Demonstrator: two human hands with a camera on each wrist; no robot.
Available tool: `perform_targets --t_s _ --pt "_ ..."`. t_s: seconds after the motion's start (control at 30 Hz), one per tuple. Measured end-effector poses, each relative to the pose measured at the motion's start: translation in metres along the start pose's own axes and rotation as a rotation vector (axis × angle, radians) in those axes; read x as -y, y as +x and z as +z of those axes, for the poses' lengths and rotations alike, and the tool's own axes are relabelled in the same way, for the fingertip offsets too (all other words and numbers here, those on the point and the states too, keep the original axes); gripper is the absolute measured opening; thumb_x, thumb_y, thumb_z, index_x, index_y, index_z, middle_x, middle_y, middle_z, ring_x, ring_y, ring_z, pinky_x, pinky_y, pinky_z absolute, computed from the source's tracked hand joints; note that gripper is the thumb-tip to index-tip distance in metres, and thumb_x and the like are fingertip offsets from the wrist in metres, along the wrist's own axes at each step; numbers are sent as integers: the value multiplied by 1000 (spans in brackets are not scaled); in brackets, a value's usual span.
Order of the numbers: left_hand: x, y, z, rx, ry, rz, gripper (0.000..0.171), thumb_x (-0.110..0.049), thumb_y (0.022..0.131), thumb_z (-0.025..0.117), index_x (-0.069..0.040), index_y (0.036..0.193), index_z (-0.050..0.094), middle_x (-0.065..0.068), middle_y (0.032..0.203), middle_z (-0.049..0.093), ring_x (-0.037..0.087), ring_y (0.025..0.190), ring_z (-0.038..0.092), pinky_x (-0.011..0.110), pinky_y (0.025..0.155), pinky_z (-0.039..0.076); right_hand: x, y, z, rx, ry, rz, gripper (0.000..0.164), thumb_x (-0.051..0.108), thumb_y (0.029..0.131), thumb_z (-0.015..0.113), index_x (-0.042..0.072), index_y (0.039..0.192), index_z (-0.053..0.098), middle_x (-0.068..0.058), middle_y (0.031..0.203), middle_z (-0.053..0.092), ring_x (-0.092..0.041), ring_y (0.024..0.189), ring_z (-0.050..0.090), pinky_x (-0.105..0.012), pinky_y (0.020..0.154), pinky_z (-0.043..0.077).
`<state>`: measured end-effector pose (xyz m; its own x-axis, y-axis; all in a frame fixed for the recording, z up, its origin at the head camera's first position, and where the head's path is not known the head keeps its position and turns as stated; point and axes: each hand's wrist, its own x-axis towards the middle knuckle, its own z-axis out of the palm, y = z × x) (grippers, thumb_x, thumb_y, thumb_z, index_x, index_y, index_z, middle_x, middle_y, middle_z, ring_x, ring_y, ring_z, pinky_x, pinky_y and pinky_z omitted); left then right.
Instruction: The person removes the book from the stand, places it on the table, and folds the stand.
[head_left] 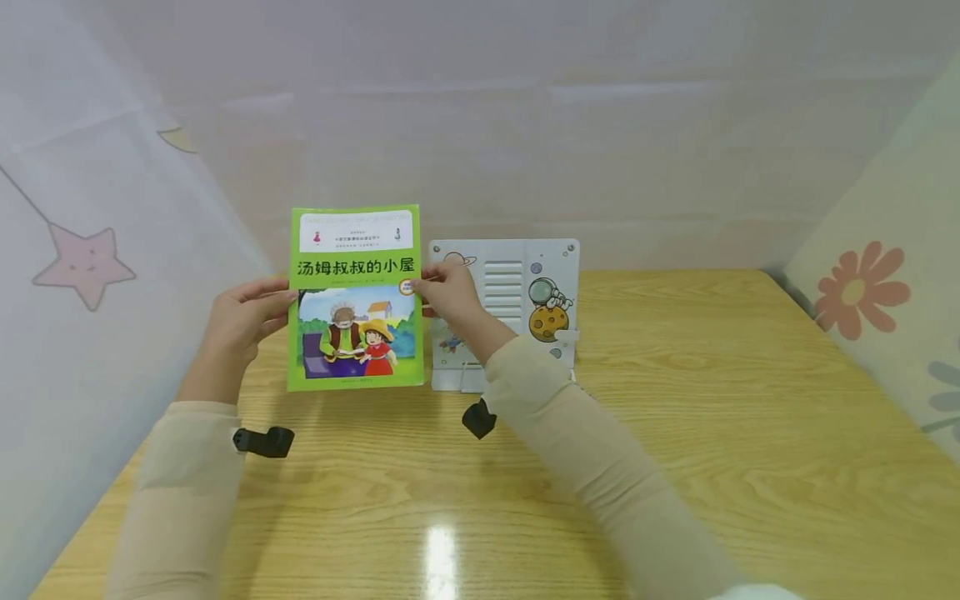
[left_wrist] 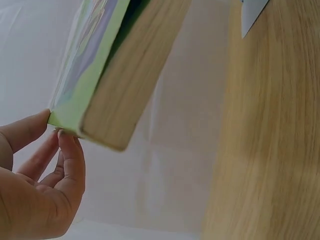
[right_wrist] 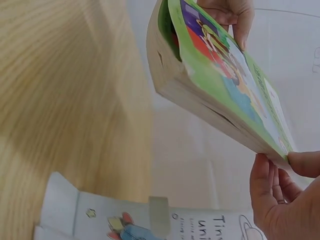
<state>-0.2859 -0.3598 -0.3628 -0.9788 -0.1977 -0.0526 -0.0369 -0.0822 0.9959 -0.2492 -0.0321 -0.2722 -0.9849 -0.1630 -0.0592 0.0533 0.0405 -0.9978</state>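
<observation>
A thick green book [head_left: 356,325] with a picture of two figures on its cover is held upright above the table, cover toward the head camera. My left hand [head_left: 243,321] pinches its left edge between thumb and fingers. At the opposite edge my right hand [head_left: 453,293] grips it, thumb on the cover and fingers behind. In the left wrist view the book's side [left_wrist: 135,75] is tilted above the table. The right wrist view shows the page edges [right_wrist: 200,107] and both hands on the book.
A white book stand [head_left: 502,275] with slots and an astronaut drawing stands just right of the book, partly behind my right hand and forearm. Beneath is a wooden table [head_left: 697,400]. Pale printed cloth [head_left: 480,150] hangs behind and at both sides.
</observation>
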Motion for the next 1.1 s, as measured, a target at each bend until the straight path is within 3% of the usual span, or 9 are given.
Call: perform_targets --t_s 0.1,0.27,0.37,0.47,0.63,0.73,0.8,0.97,1.1 --pt "11 2 -9 -22 24 4 41 -17 66 75 -14 105 64 5 103 60 20 84 59 29 69 49 -6 2 7 4 18 26 13 7 82 58 -1 93 58 -8 85 56 -18 72 58 -29 65 50" --pt "-27 -55 15 22 37 -31 28 -11 69 72 -10 96 65 4 90 62 16 73 59 26 67 50 -14 0 17 10 38 78 15 7 82 59 0 94 58 -7 83 57 -16 68 56 -28 61 50" --pt "-37 -72 21 56 17 -53 20 -9 70 71 -11 89 65 3 83 61 15 70 59 24 64 50 -20 1 22 0 39 112 15 8 81 60 1 94 58 -6 82 58 -16 69 57 -26 59 50" --pt "-27 -63 9 83 24 -64 18 -8 72 70 -12 90 66 3 84 60 16 71 59 25 63 51 -26 3 27 -11 49 140 14 7 80 60 1 93 59 -5 80 59 -17 69 58 -25 58 50" --pt "3 -38 -15 1 117 -99 31 -16 69 73 -15 100 65 2 92 61 16 79 60 26 67 50 -35 2 32 0 75 160 13 6 80 60 0 92 60 -5 80 60 -19 73 59 -27 59 50" --pt "7 -38 -18 -13 151 -134 35 -21 67 74 -17 101 65 0 92 61 15 81 60 26 69 49 -40 0 35 2 83 169 13 6 80 60 0 92 59 -6 80 60 -19 72 59 -27 59 50" --pt "3 -46 -14 -7 161 -143 30 -20 69 73 -17 98 65 0 88 61 13 78 60 25 68 49 -42 0 36 3 80 181 14 6 80 60 0 93 58 -6 79 60 -18 71 59 -27 60 50" --pt "-28 -84 13 34 140 -149 10 -13 72 70 -20 76 65 -4 74 61 9 66 59 22 63 50 -50 1 41 8 74 215 18 5 80 60 -2 96 57 -7 78 60 -18 71 59 -32 67 50" --pt "-42 -100 27 42 106 -205 18 -6 76 65 -22 67 65 -5 68 61 7 62 58 19 61 49 -58 3 46 -15 25 223 19 5 79 60 -3 96 59 -7 78 60 -17 69 59 -33 71 49"
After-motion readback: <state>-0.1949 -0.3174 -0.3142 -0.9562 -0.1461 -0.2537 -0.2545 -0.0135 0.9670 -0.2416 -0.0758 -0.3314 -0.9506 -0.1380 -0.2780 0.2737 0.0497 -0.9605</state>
